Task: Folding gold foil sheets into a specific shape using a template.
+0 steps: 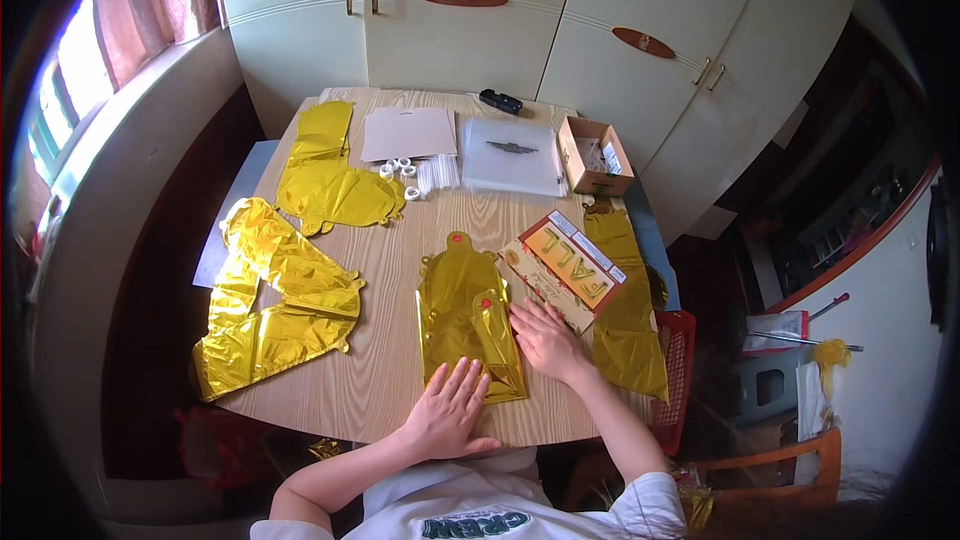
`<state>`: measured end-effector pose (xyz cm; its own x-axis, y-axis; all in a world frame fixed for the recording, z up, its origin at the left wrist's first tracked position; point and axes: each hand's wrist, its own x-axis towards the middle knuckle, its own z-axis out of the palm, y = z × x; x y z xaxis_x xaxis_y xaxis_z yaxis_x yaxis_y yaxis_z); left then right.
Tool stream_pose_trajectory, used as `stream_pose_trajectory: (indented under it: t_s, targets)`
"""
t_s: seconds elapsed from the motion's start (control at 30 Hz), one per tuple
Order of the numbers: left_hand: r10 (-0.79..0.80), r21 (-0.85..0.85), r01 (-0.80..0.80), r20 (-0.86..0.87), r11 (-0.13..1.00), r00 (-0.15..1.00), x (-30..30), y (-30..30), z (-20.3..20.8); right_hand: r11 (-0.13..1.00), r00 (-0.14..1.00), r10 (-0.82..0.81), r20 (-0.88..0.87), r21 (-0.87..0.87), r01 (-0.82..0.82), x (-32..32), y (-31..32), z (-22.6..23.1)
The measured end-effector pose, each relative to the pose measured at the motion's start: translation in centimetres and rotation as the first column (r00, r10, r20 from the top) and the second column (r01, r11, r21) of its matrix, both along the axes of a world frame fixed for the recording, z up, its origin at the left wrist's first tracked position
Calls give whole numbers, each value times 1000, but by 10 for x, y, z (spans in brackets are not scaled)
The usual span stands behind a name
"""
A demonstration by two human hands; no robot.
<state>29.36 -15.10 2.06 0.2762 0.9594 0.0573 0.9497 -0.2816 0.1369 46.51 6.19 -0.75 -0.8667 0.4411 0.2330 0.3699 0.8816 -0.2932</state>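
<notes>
A flat, folded gold foil balloon lies in front of me, with two small red spots on it. My left hand rests flat on its near end, fingers stretched out. My right hand lies palm down, fingers extended, by the balloon's right edge, its fingertips at a printed card. The card is orange and cream, with pictured gold letters, and lies at a slant. Neither hand grips anything.
More flat gold foil balloons lie at the left, far left and right. Farther back are beige cards, white tape rolls, clear straws, clear bags, a cardboard box and a black object.
</notes>
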Motion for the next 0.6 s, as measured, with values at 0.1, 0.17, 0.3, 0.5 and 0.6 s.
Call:
stream_pose_trajectory:
  t_s: [0.1,0.17,0.3,0.5,0.6]
  targets:
    - [-7,2,7,-3,1000,1000,0,0,0,1000,1000,8,9,14,-8,-3,4,1]
    - [-12,9,12,6,1000,1000,0,1,0,1000,1000,15,12,11,-15,-6,9,3]
    - [-19,23,18,27,1000,999,1,1,1,999,996,33,86,-25,-31,-11,23,3]
    - [-19,11,18,21,1000,1000,1,1,2,996,965,-19,262,93,-6,-27,38,20]
    - [-22,13,22,17,1000,1000,1,1,2,988,962,-78,262,146,40,-35,51,12]
